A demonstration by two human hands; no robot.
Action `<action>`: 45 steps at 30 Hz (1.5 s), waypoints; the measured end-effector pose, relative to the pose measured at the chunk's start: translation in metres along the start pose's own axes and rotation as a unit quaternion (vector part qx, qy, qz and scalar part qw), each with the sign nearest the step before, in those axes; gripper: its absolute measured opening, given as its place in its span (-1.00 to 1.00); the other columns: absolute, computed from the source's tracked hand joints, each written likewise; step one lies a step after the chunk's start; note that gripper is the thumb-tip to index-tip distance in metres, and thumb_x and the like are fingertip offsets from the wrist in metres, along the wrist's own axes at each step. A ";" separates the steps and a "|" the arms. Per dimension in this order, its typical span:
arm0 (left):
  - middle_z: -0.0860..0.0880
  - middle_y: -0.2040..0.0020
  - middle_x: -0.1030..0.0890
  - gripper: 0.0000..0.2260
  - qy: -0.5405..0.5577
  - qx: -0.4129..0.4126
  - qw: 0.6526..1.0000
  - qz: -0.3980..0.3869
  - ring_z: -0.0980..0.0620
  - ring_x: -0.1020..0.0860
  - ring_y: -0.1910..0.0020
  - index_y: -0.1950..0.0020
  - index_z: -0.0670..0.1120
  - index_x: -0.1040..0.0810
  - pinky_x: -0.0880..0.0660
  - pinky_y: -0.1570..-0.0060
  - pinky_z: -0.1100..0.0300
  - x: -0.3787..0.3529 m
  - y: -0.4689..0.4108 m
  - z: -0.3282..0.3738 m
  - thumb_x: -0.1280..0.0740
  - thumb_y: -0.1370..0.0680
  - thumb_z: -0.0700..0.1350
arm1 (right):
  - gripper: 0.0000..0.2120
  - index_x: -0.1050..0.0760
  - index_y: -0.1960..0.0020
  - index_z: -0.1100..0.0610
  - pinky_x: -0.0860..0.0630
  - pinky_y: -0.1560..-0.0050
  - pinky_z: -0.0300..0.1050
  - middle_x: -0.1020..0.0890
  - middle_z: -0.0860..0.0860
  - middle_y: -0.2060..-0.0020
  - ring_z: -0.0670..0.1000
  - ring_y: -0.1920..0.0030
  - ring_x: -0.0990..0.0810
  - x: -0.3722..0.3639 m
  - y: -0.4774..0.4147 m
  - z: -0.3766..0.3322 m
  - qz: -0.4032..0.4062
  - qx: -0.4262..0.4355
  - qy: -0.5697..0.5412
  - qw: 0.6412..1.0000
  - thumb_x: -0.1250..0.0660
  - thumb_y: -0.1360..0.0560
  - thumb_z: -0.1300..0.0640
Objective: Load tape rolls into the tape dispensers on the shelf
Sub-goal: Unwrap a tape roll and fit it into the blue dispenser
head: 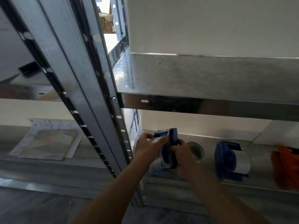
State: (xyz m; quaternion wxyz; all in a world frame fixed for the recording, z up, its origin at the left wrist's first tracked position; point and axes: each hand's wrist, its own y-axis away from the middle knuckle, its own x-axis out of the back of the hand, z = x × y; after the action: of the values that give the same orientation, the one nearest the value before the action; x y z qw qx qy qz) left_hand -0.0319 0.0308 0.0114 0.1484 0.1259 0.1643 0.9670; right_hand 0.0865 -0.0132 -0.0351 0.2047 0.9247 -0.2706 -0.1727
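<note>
Both hands hold a blue tape dispenser [169,143] with a clear tape roll [161,164] in it, just above the lower metal shelf [202,183]. My left hand [145,149] grips its left side and pinches clear tape near the top. My right hand [184,152] grips its right side. Behind my right hand a loose clear tape roll [196,150] lies on the shelf. Farther right stands a second blue dispenser [226,157] loaded with a white roll [241,162].
An orange object [284,168] sits at the shelf's right end. A metal upright [103,110] rises just left of my hands. On the neighbouring shelf to the left lie papers [47,139]. An upper shelf [210,88] overhangs the work area.
</note>
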 end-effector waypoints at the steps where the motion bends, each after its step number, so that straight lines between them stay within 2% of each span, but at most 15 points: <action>1: 0.05 0.06 -0.55 -0.63 0.004 0.004 1.000 0.000 0.09 -0.57 0.10 -0.09 0.05 -0.43 -0.52 0.29 0.25 0.000 -0.001 -0.001 -0.48 -0.42 0.13 | -0.59 -0.44 -0.24 0.13 -0.60 -0.05 0.21 -0.62 0.22 -0.08 0.26 -0.07 -0.62 -0.001 -0.004 0.004 0.006 -0.016 -0.025 1.000 -0.23 -0.45 0.43; 3: 0.06 0.08 -0.51 -0.66 0.010 0.017 1.000 0.004 0.10 -0.53 0.12 -0.12 0.04 -0.44 -0.47 0.33 0.28 0.001 -0.003 -0.003 -0.45 -0.46 0.11 | -0.64 -0.47 -0.23 0.16 -0.62 0.06 0.15 -0.62 0.25 -0.07 0.28 -0.06 -0.61 -0.004 -0.010 0.011 0.007 -0.044 -0.057 0.997 -0.18 -0.50 0.42; 5: 0.03 0.08 -0.51 -0.73 0.014 0.033 0.999 0.007 0.08 -0.51 0.14 -0.15 0.02 -0.46 -0.44 0.34 0.27 0.003 -0.008 -0.006 -0.39 -0.52 0.05 | -0.66 -0.48 -0.23 0.15 -0.61 0.01 0.21 -0.62 0.26 -0.07 0.31 -0.08 -0.60 -0.006 -0.016 0.016 0.011 -0.062 -0.065 0.996 -0.17 -0.52 0.39; 8: -0.08 -0.01 -0.54 -0.75 0.026 0.049 0.998 0.001 -0.03 -0.55 0.07 -0.19 -0.02 -0.49 -0.54 0.23 0.17 0.005 -0.016 -0.012 -0.34 -0.51 -0.13 | -0.67 -0.50 -0.23 0.12 -0.55 -0.10 0.36 -0.63 0.23 -0.09 0.32 -0.10 -0.59 -0.009 -0.023 0.025 0.013 -0.087 -0.046 0.995 -0.19 -0.53 0.33; 10: -0.08 -0.03 -0.54 -0.69 0.018 0.054 0.998 -0.003 -0.04 -0.54 0.05 -0.20 -0.02 -0.49 -0.56 0.20 0.13 0.005 -0.020 -0.015 -0.31 -0.47 -0.19 | -0.69 -0.51 -0.21 0.12 -0.56 -0.08 0.35 -0.64 0.21 -0.08 0.31 -0.09 -0.60 -0.010 -0.027 0.031 0.013 -0.098 -0.037 0.994 -0.20 -0.52 0.31; 13: -0.05 0.01 -0.51 -0.68 0.007 0.063 0.998 -0.010 0.01 -0.50 0.07 -0.23 -0.04 -0.47 -0.49 0.25 0.20 0.003 -0.027 -0.021 -0.27 -0.49 -0.24 | -0.73 -0.52 -0.18 0.15 -0.59 -0.06 0.28 -0.65 0.20 -0.03 0.28 -0.04 -0.62 -0.013 -0.036 0.043 0.033 -0.121 0.006 0.992 -0.19 -0.53 0.29; 16: 0.01 0.08 -0.46 -0.66 -0.026 0.076 0.997 -0.012 0.07 -0.45 0.13 -0.28 -0.05 -0.44 -0.43 0.27 0.24 -0.001 -0.033 -0.030 -0.22 -0.53 -0.29 | -0.75 -0.56 -0.14 0.18 -0.62 -0.03 0.18 -0.67 0.18 0.06 0.23 0.05 -0.64 -0.014 -0.046 0.053 0.069 -0.115 0.178 0.975 -0.31 -0.46 0.21; 19: -0.01 0.10 -0.48 -0.63 -0.056 0.087 0.995 -0.008 0.04 -0.49 0.11 -0.31 -0.08 -0.42 -0.52 0.16 0.16 -0.004 -0.037 -0.037 -0.19 -0.52 -0.32 | -0.79 -0.58 -0.03 0.12 -0.57 0.17 -0.08 -0.66 0.08 0.13 0.10 0.17 -0.63 -0.015 -0.041 0.054 0.093 -0.034 0.432 0.896 -0.35 -0.47 0.04; 21: -0.03 0.08 -0.48 -0.61 -0.065 0.088 0.994 -0.009 0.02 -0.51 0.08 -0.34 -0.06 -0.41 -0.53 0.13 0.15 -0.006 -0.040 -0.038 -0.18 -0.53 -0.31 | -0.81 -0.56 -0.03 0.09 -0.54 0.18 -0.08 -0.66 0.04 0.10 0.07 0.15 -0.60 -0.014 -0.036 0.053 0.094 0.023 0.495 0.864 -0.33 -0.49 0.01; 25: -0.03 0.03 -0.47 -0.59 -0.054 0.095 0.994 -0.014 0.03 -0.49 0.07 -0.38 -0.02 -0.37 -0.52 0.12 0.15 -0.008 -0.045 -0.040 -0.22 -0.54 -0.27 | -0.85 -0.52 -0.03 0.04 -0.61 0.05 0.03 -0.66 0.01 0.06 0.08 0.09 -0.62 -0.013 -0.037 0.050 0.072 0.037 0.442 0.893 -0.35 -0.50 0.03; 29: -0.04 0.02 -0.47 -0.65 -0.044 0.105 0.993 -0.017 0.01 -0.49 0.06 -0.30 0.00 -0.39 -0.54 0.12 0.12 -0.008 -0.049 -0.041 -0.23 -0.54 -0.27 | -0.91 -0.51 0.00 0.02 -0.64 0.02 0.13 -0.66 0.02 0.04 0.09 0.06 -0.63 -0.014 -0.038 0.046 0.066 0.025 0.402 0.913 -0.36 -0.51 0.06; 34: -0.04 0.02 -0.49 -0.75 -0.033 0.099 0.994 -0.019 0.04 -0.50 0.10 -0.15 0.01 -0.36 -0.46 0.26 0.22 -0.005 -0.051 -0.042 -0.27 -0.54 -0.24 | -0.79 -0.51 -0.11 0.04 -0.64 0.01 0.14 -0.66 0.05 -0.03 0.10 0.00 -0.64 -0.015 -0.034 0.045 0.063 0.010 0.368 0.928 -0.39 -0.49 0.07; 37: -0.07 -0.03 -0.49 -0.75 -0.035 0.097 0.995 -0.013 0.02 -0.51 0.07 -0.13 0.03 -0.35 -0.51 0.19 0.16 -0.004 -0.050 -0.044 -0.29 -0.53 -0.22 | -0.72 -0.47 -0.18 0.05 -0.65 0.02 0.16 -0.64 0.07 -0.08 0.12 -0.02 -0.63 -0.015 -0.030 0.043 0.069 0.007 0.343 0.937 -0.40 -0.49 0.07; 42: -0.12 -0.16 -0.46 -0.69 -0.051 0.097 0.994 -0.010 -0.06 -0.52 -0.01 -0.18 0.04 -0.39 -0.57 0.03 0.02 -0.004 -0.048 -0.042 -0.31 -0.47 -0.16 | -0.38 -0.30 -0.46 0.08 -0.62 -0.07 0.17 -0.57 0.11 -0.23 0.16 -0.16 -0.59 -0.014 -0.022 0.039 0.074 0.007 0.347 0.935 -0.43 -0.46 0.04; 45: -0.12 -0.15 -0.48 -0.69 -0.047 0.096 0.994 -0.009 -0.06 -0.53 0.00 -0.18 0.04 -0.40 -0.58 0.03 0.01 -0.004 -0.046 -0.040 -0.31 -0.47 -0.16 | -0.33 -0.23 -0.50 0.09 -0.61 -0.09 0.17 -0.53 0.14 -0.28 0.17 -0.19 -0.57 -0.013 -0.018 0.038 0.084 0.007 0.345 0.935 -0.42 -0.47 0.05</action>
State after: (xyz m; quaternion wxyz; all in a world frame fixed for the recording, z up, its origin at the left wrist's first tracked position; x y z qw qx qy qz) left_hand -0.0282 0.0600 -0.0423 0.1515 0.1834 0.2500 0.9385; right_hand 0.0675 -0.0022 -0.0731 0.2930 0.9027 -0.2610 0.1764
